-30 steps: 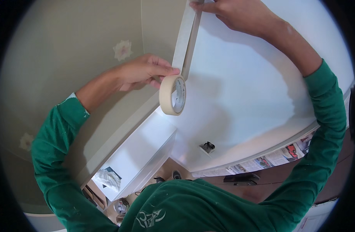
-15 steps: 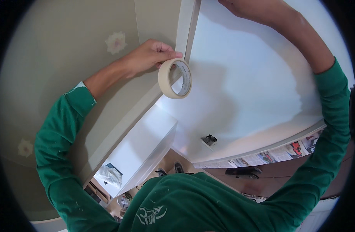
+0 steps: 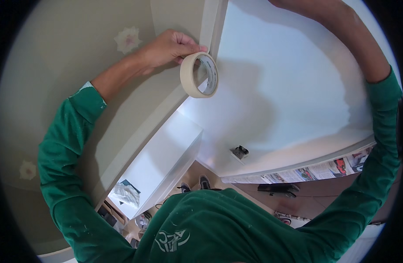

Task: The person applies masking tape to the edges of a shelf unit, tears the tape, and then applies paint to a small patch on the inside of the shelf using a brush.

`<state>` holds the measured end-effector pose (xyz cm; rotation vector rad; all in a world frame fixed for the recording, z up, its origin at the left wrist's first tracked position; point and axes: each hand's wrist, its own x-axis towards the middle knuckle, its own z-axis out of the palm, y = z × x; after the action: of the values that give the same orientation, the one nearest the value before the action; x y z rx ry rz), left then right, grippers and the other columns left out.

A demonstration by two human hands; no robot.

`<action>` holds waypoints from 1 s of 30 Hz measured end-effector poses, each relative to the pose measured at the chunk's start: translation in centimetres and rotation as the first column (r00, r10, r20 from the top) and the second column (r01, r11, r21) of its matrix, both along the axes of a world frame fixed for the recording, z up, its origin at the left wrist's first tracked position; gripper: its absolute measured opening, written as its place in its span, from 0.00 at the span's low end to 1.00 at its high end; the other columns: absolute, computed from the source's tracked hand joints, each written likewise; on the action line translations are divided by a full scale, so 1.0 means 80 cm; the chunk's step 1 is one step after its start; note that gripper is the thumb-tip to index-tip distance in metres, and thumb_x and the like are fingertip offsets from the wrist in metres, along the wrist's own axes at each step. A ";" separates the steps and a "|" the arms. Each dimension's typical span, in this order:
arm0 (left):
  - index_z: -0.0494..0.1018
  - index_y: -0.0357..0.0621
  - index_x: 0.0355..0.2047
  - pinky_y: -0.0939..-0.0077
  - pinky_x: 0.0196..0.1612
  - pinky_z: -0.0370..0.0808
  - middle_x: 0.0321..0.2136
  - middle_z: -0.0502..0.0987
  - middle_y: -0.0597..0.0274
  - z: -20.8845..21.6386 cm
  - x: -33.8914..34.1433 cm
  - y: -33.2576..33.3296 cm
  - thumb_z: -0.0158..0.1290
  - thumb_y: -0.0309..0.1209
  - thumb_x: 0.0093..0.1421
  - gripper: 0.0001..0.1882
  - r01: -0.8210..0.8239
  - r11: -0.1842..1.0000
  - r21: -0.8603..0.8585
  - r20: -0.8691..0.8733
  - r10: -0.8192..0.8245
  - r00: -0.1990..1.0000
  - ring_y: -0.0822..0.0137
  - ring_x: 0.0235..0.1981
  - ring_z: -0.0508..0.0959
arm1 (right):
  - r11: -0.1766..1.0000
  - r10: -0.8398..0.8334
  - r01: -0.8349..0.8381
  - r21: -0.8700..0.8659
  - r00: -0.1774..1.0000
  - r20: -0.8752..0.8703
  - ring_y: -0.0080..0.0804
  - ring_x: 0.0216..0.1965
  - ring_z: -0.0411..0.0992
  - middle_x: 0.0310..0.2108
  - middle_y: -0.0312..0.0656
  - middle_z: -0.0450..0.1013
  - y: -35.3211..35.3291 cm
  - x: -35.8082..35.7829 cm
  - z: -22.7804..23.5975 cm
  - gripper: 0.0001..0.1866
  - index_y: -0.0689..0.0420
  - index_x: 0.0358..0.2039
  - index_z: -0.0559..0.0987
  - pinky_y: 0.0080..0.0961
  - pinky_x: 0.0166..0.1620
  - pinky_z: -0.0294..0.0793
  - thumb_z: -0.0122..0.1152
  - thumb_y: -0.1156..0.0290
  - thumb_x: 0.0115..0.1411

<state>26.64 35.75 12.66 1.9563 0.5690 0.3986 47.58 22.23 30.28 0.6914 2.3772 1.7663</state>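
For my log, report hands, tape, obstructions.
Left hand holds tape roll by trim. Right forearm reaches past picture's top, fingers unseen. No obstruction seen at roll.

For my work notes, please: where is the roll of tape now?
In the head view, the roll of tape is above centre, just below and right of the left hand, in front of the pale trim.

We moved our right hand [image 3: 302, 5] to the upper right, until its fingers left our view. Our left hand [image 3: 170, 47] came higher in the view, and with it the masking tape roll [image 3: 188, 78], whose round opening had turned more toward us.
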 end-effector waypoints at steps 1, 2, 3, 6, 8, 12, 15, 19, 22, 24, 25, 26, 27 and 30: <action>0.83 0.46 0.31 0.77 0.42 0.71 0.27 0.80 0.72 0.002 0.001 0.000 0.63 0.47 0.65 0.17 -0.008 1.000 0.006 -0.004 0.008 1.000 0.77 0.31 0.73 | 1.000 0.000 0.000 0.014 1.000 0.015 0.35 0.55 0.75 0.49 0.43 0.79 0.000 0.000 0.000 0.11 0.59 0.44 0.86 0.35 0.57 0.76 0.61 0.78 0.62; 0.83 0.46 0.31 0.77 0.42 0.71 0.27 0.80 0.71 0.003 0.002 -0.001 0.63 0.47 0.65 0.17 -0.016 1.000 0.012 -0.007 0.016 1.000 0.77 0.31 0.73 | 1.000 -0.001 0.001 0.023 1.000 0.020 0.35 0.55 0.75 0.49 0.43 0.79 0.000 0.001 0.000 0.11 0.59 0.44 0.86 0.35 0.58 0.76 0.61 0.78 0.63; 0.83 0.46 0.31 0.77 0.42 0.71 0.27 0.80 0.71 0.002 0.003 0.000 0.63 0.47 0.65 0.17 -0.010 1.000 0.016 -0.013 0.010 1.000 0.77 0.31 0.73 | 0.999 -0.002 0.001 0.033 1.000 0.026 0.35 0.55 0.75 0.49 0.43 0.79 0.000 0.001 -0.001 0.11 0.59 0.44 0.86 0.35 0.58 0.76 0.61 0.78 0.63; 0.83 0.46 0.31 0.78 0.40 0.71 0.26 0.80 0.71 0.003 0.004 0.005 0.63 0.47 0.65 0.17 -0.002 1.000 0.031 -0.024 0.003 1.000 0.77 0.30 0.72 | 1.000 -0.007 0.007 0.007 1.000 -0.013 0.34 0.56 0.75 0.49 0.42 0.79 0.001 0.001 0.000 0.10 0.58 0.43 0.86 0.35 0.58 0.76 0.61 0.77 0.64; 0.83 0.46 0.30 0.79 0.40 0.71 0.26 0.80 0.72 0.005 0.005 0.002 0.63 0.47 0.65 0.17 0.000 0.999 0.038 -0.021 0.000 1.000 0.77 0.29 0.72 | 1.000 -0.013 0.013 0.000 1.000 -0.021 0.34 0.56 0.75 0.49 0.42 0.79 0.002 0.002 -0.001 0.10 0.58 0.43 0.87 0.34 0.59 0.76 0.61 0.76 0.64; 0.83 0.45 0.30 0.80 0.39 0.71 0.25 0.80 0.72 0.007 0.007 0.001 0.63 0.47 0.65 0.17 -0.005 0.998 0.063 -0.030 0.007 1.000 0.78 0.28 0.72 | 0.999 -0.016 0.016 0.029 1.000 -0.013 0.33 0.56 0.75 0.49 0.42 0.79 0.003 0.002 -0.003 0.10 0.57 0.43 0.87 0.34 0.59 0.76 0.61 0.75 0.64; 0.82 0.44 0.30 0.80 0.39 0.72 0.26 0.80 0.70 0.008 0.007 0.002 0.63 0.47 0.65 0.18 -0.010 0.996 0.086 -0.037 0.013 0.999 0.78 0.29 0.73 | 0.999 -0.031 0.031 0.034 1.000 -0.004 0.33 0.56 0.75 0.49 0.42 0.79 0.003 0.001 -0.002 0.10 0.56 0.43 0.87 0.33 0.59 0.76 0.61 0.76 0.64; 0.82 0.41 0.32 0.81 0.39 0.75 0.28 0.80 0.67 0.012 0.009 -0.002 0.63 0.47 0.65 0.19 -0.041 0.995 0.089 -0.062 0.047 0.997 0.77 0.31 0.75 | 0.997 -0.051 0.050 0.067 0.999 0.018 0.33 0.56 0.75 0.49 0.42 0.80 0.002 0.001 -0.003 0.11 0.56 0.44 0.87 0.33 0.59 0.76 0.62 0.76 0.63; 0.82 0.40 0.34 0.81 0.40 0.76 0.29 0.80 0.66 0.014 0.008 -0.002 0.63 0.47 0.65 0.20 -0.041 0.996 0.084 -0.075 0.047 0.996 0.76 0.32 0.77 | 0.997 -0.024 0.022 0.069 0.999 0.032 0.33 0.56 0.75 0.50 0.42 0.80 0.002 0.001 -0.003 0.11 0.57 0.45 0.87 0.33 0.59 0.76 0.61 0.76 0.64; 0.81 0.40 0.35 0.81 0.40 0.77 0.29 0.80 0.66 0.015 0.009 -0.002 0.64 0.47 0.65 0.20 -0.039 0.996 0.083 -0.078 0.046 0.996 0.76 0.33 0.77 | 0.998 -0.025 0.023 0.064 0.999 0.031 0.33 0.56 0.75 0.50 0.42 0.80 0.000 0.001 -0.002 0.11 0.57 0.45 0.87 0.33 0.59 0.76 0.61 0.76 0.63; 0.81 0.40 0.35 0.80 0.41 0.77 0.30 0.80 0.66 0.015 0.010 -0.001 0.64 0.47 0.65 0.20 -0.038 0.996 0.085 -0.078 0.045 0.996 0.76 0.33 0.77 | 0.998 -0.026 0.024 0.062 0.999 0.031 0.33 0.56 0.75 0.50 0.42 0.80 -0.002 0.000 -0.002 0.11 0.57 0.45 0.87 0.33 0.59 0.76 0.61 0.77 0.63; 0.81 0.40 0.35 0.80 0.41 0.77 0.30 0.80 0.66 0.015 0.010 -0.001 0.64 0.47 0.65 0.20 -0.037 0.996 0.087 -0.078 0.044 0.996 0.76 0.33 0.77 | 0.997 -0.037 0.034 0.074 0.999 0.035 0.33 0.56 0.75 0.50 0.42 0.80 -0.003 0.001 -0.001 0.12 0.58 0.45 0.87 0.33 0.59 0.76 0.61 0.77 0.63; 0.81 0.40 0.36 0.81 0.40 0.77 0.29 0.80 0.66 0.014 0.012 -0.001 0.64 0.47 0.64 0.20 -0.038 0.995 0.090 -0.074 0.045 0.996 0.76 0.33 0.77 | 0.995 -0.048 0.045 0.086 0.998 0.038 0.33 0.56 0.75 0.50 0.43 0.80 -0.004 0.001 -0.001 0.12 0.58 0.45 0.86 0.33 0.59 0.76 0.62 0.77 0.63; 0.81 0.39 0.36 0.81 0.39 0.76 0.28 0.79 0.67 0.013 0.009 0.001 0.64 0.47 0.64 0.20 -0.053 0.994 0.094 -0.075 0.060 0.995 0.76 0.32 0.76 | 0.995 -0.051 0.048 0.085 0.998 0.031 0.33 0.57 0.74 0.50 0.42 0.79 0.001 -0.002 -0.003 0.13 0.58 0.46 0.86 0.33 0.59 0.76 0.62 0.78 0.62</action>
<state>27.32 35.83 13.67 2.0546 0.6682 0.3911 47.42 22.32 30.02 0.7182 2.2561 1.8516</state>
